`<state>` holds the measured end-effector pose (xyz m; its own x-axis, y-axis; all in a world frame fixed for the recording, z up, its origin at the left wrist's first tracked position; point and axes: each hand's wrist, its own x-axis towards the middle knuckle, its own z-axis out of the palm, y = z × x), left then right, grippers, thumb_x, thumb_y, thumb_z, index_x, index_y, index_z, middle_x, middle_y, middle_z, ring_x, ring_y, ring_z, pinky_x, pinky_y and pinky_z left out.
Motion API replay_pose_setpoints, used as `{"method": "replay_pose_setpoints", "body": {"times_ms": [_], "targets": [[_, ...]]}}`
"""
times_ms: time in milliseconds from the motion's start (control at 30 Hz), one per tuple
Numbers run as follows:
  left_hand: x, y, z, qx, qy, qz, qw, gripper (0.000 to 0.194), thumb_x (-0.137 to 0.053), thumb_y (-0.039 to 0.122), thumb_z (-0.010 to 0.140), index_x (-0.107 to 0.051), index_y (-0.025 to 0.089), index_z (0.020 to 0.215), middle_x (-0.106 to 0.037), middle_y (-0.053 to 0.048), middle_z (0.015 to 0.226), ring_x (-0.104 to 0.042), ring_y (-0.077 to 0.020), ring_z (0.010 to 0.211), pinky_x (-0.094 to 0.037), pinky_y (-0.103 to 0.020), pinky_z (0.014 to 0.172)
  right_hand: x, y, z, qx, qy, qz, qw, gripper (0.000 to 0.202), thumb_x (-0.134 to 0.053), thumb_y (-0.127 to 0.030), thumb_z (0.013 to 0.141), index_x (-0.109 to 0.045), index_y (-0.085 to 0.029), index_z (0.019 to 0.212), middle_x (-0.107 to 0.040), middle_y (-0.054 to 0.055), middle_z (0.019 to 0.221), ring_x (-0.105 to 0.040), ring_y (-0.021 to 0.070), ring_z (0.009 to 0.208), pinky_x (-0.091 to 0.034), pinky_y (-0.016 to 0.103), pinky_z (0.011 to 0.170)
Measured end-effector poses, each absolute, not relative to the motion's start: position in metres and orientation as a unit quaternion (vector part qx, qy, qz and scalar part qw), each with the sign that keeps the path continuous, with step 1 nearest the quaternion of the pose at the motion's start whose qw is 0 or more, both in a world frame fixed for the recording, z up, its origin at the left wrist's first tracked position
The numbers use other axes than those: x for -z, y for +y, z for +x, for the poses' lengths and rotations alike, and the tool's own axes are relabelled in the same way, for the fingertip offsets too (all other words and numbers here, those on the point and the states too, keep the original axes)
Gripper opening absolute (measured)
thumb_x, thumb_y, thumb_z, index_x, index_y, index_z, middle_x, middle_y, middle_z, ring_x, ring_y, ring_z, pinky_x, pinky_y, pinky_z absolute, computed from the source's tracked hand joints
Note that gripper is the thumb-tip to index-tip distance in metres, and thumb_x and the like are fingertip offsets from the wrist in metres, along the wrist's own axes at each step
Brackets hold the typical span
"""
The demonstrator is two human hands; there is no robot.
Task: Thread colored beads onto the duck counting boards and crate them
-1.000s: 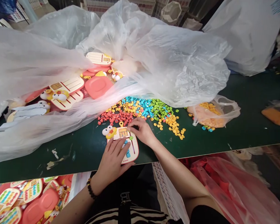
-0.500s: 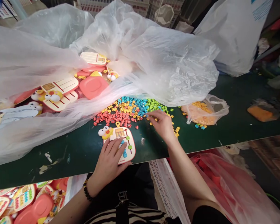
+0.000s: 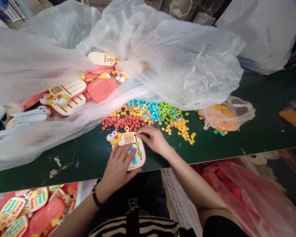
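Note:
A cream toy board (image 3: 141, 144) with a red rim and a yellow duck head (image 3: 113, 137) lies near the table's front edge. Green and blue pieces sit along its slots. My left hand (image 3: 119, 164) rests on its lower left, fingers spread, covering some blue pieces. Over the board's upper right corner, at the top of the right slot, my right hand (image 3: 153, 140) has its fingertips pinched together; whatever is between them is too small to make out. Behind the board lie loose red (image 3: 123, 121), yellow (image 3: 185, 130), blue (image 3: 150, 108) and green pieces (image 3: 168, 111).
Large plastic bags (image 3: 162, 59) cover the back, with duck boards (image 3: 71, 89) in the left one. A small bag of yellow-orange pieces (image 3: 222, 120) sits at right. Below the green table (image 3: 88, 161) are finished-looking boards (image 3: 49, 210) and a red-filled bag (image 3: 241, 194).
My right hand has moved left and toward me, from the loose pieces to the board's upper right corner. My left hand stays on the board. The whole view has shifted slightly.

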<state>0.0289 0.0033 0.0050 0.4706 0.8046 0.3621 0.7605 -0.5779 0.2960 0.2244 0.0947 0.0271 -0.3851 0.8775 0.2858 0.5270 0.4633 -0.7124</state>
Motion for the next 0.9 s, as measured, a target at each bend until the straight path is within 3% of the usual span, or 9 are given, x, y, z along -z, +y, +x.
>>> {"method": "replay_pose_setpoints", "body": {"times_ms": [133,333,800,900], "targets": [[-0.005,0.004,0.029,-0.236,0.453,0.858,0.049,0.050,-0.056,0.043,0.087,-0.052,0.017,0.128,-0.055,-0.014,0.134,-0.050,-0.0271,0.122,-0.031,-0.049,0.111,-0.016,0.093,0.210,-0.190,-0.813,-0.446,0.323,0.022,-0.052,-0.031,0.093,-0.072,-0.023,0.096,-0.066,0.008,0.094,-0.060,0.0199,0.091,-0.050,0.035,0.080],[-0.006,0.003,0.029,-0.237,0.452,0.859,0.045,0.049,-0.058,0.043,0.086,-0.053,0.017,0.127,-0.055,-0.014,0.134,-0.050,-0.0284,0.122,-0.032,-0.050,0.110,-0.016,0.093,0.213,-0.134,-0.831,-0.460,0.283,0.023,-0.053,-0.034,0.093,-0.074,-0.024,0.098,-0.068,0.007,0.090,-0.058,0.0203,0.089,-0.046,0.036,0.082],[-0.004,0.001,0.029,-0.254,0.444,0.859,0.027,0.047,-0.058,0.042,0.085,-0.054,0.016,0.125,-0.055,-0.015,0.133,-0.050,-0.0287,0.121,-0.032,-0.051,0.109,-0.014,0.087,0.205,-0.156,-0.795,-0.506,0.295,0.016,-0.060,-0.028,0.089,-0.075,-0.024,0.094,-0.069,0.006,0.089,-0.058,0.0211,0.090,-0.041,0.036,0.081],[-0.004,0.001,0.028,-0.257,0.444,0.858,0.030,0.048,-0.059,0.043,0.085,-0.054,0.016,0.125,-0.056,-0.015,0.132,-0.050,-0.0284,0.121,-0.032,-0.051,0.110,-0.026,0.079,0.216,-0.168,-0.838,-0.444,0.268,0.016,-0.060,-0.027,0.089,-0.075,-0.024,0.093,-0.069,0.007,0.093,-0.059,0.0206,0.090,-0.043,0.036,0.082]]}}
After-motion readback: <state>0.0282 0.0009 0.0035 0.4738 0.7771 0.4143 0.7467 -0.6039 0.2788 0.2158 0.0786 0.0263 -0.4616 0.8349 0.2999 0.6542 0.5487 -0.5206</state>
